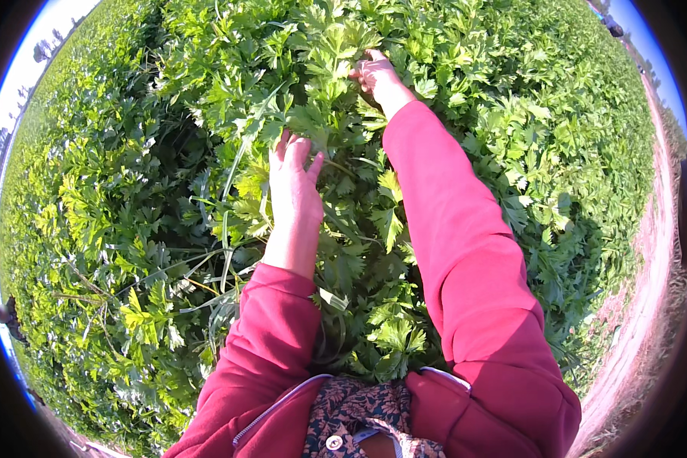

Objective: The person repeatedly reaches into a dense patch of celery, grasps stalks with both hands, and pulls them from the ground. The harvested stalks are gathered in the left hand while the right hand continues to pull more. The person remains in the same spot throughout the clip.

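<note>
Dense celery-like leafy plants (332,63) stand before me in full sun. My left hand (295,172) is at the centre, palm partly turned up, fingers apart and their tips among the leaves; nothing is plainly held in it. Farther forward and to the right, my right hand (376,74) has its fingers curled at the edge of a pale green leafy clump; whether it grips a stem is hidden. Long narrow grass blades (229,223) rise left of my left hand. Several leaves between my forearms are yellowish green.
The leafy crop spreads to both sides. A dirt track (652,257) runs along the far right. At the far left edge a person (11,320) is in the field, small and distorted. Trees (43,51) line the horizon. Dry stalks (86,292) stick up at left.
</note>
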A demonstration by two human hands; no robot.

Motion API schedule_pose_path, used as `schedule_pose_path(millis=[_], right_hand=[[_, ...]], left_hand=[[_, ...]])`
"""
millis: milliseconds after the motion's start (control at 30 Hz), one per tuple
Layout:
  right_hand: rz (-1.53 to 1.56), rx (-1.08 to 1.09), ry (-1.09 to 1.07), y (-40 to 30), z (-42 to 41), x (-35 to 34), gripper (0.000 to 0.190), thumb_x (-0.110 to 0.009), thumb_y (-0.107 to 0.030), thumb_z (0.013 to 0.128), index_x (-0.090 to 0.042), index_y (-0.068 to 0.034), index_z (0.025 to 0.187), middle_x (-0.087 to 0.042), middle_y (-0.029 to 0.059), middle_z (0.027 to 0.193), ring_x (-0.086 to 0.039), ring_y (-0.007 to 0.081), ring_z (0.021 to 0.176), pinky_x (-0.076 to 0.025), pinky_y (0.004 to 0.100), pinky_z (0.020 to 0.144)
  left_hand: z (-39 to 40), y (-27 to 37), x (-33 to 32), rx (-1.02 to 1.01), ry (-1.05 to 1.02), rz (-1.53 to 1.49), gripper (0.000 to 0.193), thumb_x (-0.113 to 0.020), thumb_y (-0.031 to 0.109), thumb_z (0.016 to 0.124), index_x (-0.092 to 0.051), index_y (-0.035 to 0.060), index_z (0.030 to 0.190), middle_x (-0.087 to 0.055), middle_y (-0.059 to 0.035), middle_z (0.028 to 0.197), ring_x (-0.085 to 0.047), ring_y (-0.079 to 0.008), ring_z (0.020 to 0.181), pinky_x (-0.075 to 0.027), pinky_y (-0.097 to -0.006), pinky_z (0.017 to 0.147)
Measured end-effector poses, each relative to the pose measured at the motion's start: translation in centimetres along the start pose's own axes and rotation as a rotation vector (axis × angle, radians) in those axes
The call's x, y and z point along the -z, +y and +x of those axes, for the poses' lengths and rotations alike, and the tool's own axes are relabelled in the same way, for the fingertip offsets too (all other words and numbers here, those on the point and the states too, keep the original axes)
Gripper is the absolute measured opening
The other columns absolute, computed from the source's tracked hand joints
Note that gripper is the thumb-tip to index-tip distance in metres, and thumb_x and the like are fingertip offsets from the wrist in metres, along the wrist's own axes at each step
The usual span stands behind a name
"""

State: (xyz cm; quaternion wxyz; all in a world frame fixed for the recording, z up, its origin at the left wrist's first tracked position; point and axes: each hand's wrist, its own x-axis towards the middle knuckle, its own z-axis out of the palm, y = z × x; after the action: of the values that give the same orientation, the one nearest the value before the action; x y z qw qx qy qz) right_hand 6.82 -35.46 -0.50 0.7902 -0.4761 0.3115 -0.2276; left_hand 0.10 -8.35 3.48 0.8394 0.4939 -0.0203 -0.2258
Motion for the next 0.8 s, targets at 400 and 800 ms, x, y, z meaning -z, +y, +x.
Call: schedule_pose_path(millis=[400, 800], right_hand=[[-1.867, 0.572, 0.237, 1.6, -1.7, -2.5, 0.021, -0.050, -0.022, 0.090, -0.059, -0.005, 0.099, -0.061, 0.0110, 0.095, -0.059, 0.0196, 0.095, -0.046, 0.0268, 0.080], [-1.097, 0.918, 0.038, 6.5, -10.4, 0.4, 0.030, -0.060, -0.004, 0.073, -0.054, -0.015, 0.100, -0.054, 0.0146, 0.096, -0.060, 0.0360, 0.080, -0.048, 0.0437, 0.064]], left_hand=[[0.0, 0.1, 0.0, 0.001, 0.008, -0.038, 0.054, -0.050, 0.015, 0.092, -0.028, 0.0008, 0.139, -0.034, -0.0196, 0.139, -0.040, -0.0310, 0.128, -0.042, -0.0441, 0.100], [-1.6, 1.7, -2.3, -0.658, -0.037, 0.596, 0.058, -0.058, 0.006, 0.085, -0.035, -0.0006, 0.137, -0.041, -0.0193, 0.137, -0.041, -0.0276, 0.127, -0.034, -0.0363, 0.104]])
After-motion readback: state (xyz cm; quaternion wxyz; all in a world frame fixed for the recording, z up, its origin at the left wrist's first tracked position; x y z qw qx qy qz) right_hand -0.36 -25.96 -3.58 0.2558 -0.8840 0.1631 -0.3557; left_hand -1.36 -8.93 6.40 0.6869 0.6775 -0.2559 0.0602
